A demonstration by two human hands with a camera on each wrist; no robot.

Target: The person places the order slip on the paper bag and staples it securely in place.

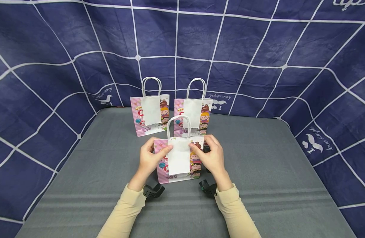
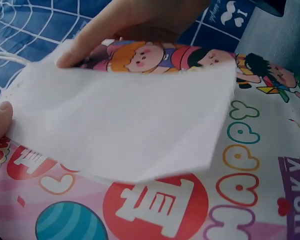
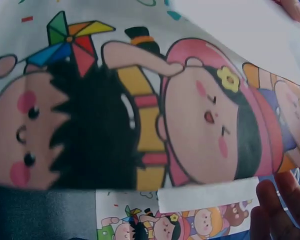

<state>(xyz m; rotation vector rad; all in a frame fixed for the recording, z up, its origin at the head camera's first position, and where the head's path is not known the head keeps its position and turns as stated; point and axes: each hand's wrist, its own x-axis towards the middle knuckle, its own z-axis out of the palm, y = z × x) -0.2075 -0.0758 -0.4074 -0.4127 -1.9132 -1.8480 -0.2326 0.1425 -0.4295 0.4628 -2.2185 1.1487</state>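
Note:
A small paper gift bag (image 1: 163, 168) with cartoon figures and a pink side stands upright in front of the person. Its white twisted handles rise from the top, and a white paper flap (image 1: 179, 157) hangs down over its front. The left hand (image 1: 149, 157) pinches the bag's upper left side, thumb on the front near the flap's edge, fingers behind. On the opposite side the right hand (image 1: 213, 155) grips likewise, its thumb at the flap's right edge. In the right wrist view, fingertips (image 3: 285, 200) show at the bag's edge.
Two matching gift bags stand behind, one at the left (image 1: 136, 115) and one at the right (image 1: 178, 115), each with a white flap in front. The grey table (image 1: 274, 165) is bordered by a blue cloth (image 1: 254, 43) with white lines. Black wrist devices (image 1: 153, 191) sit at both cuffs.

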